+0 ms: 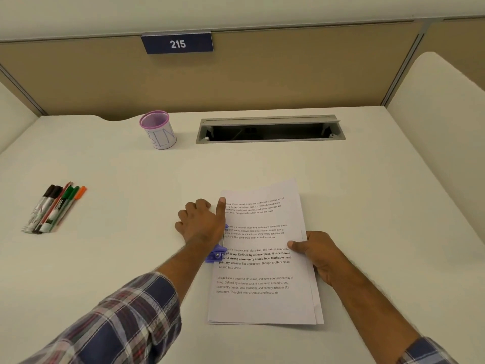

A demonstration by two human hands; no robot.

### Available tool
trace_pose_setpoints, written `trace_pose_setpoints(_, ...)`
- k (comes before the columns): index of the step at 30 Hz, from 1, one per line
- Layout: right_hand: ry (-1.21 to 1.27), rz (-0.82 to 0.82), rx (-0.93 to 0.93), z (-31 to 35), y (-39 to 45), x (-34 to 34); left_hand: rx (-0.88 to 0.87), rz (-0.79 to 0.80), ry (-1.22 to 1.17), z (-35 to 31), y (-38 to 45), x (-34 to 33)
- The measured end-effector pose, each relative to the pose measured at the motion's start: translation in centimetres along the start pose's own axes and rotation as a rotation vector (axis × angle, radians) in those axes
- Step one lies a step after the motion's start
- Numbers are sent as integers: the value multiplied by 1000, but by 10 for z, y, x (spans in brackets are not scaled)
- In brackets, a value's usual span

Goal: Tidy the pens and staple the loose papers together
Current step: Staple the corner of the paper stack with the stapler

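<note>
A stack of printed papers (265, 292) lies on the white desk in front of me. My right hand (319, 254) grips the stack's right edge, thumb on top. My left hand (200, 222) rests at the stack's left edge, fingers curled on the desk and thumb pressed on the top sheet's corner. A purple stapler (216, 254) pokes out from under my left wrist, beside the left edge of the papers and mostly hidden. Several pens and markers (53, 208) lie side by side at the far left. A purple mesh pen cup (158, 130) stands upright at the back.
A grey cable slot (270, 128) is sunk into the desk at the back centre. A beige partition with a sign reading 215 (178, 44) closes the back, and white side panels (441, 143) bound the desk left and right.
</note>
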State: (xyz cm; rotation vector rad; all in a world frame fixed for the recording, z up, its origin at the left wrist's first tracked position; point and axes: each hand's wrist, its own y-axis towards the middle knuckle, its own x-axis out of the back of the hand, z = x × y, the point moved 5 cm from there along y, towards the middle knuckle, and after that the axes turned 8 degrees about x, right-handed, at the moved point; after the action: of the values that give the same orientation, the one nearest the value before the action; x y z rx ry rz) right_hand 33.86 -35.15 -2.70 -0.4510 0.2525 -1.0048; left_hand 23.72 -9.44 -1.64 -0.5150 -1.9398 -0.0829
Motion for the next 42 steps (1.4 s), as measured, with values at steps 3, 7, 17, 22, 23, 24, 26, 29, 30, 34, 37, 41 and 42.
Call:
trace_pose_setpoints(3,-7,3,-1,-1,0,1,-5,-33,5,1,1,-1)
trace_pose_setpoints(7,-12,2,-1,-2,0,2,18,-51,-26,6,3,-6)
trace_pose_setpoints(17,23,20,-18,-3,5,4,5,-112,-71,7,8,-12)
trace_pose_setpoints(22,16,8,-3,-6,6,4,6,-99,-78,7,8,-12)
trace_pose_setpoints(23,14,1,-2,-7,6,3,9,-95,-81,7,8,-12)
trace_pose_setpoints(24,13,-3,-4,-7,6,4,10,-94,-83,8,8,-12)
trace_pose_setpoints(26,9,1,-11,-7,6,4,2,-95,-81,8,8,-12)
trace_pose_setpoints(29,6,11,-31,-7,8,5,-2,-84,-79,7,8,-11)
trace_pose_setpoints(30,6,14,-38,-7,8,5,-3,-78,-79,7,7,-11)
trace_pose_setpoints(34,-7,18,-57,-4,4,4,-10,-43,-72,6,6,-9)
trace_pose_setpoints(37,-31,11,-63,-2,1,4,1,-4,-66,6,6,-8)
trace_pose_setpoints(41,-48,30,-55,-1,-1,3,89,114,-80,4,15,-6)
trace_pose_setpoints(42,-57,26,-49,-1,-1,2,111,154,-83,3,18,-5)
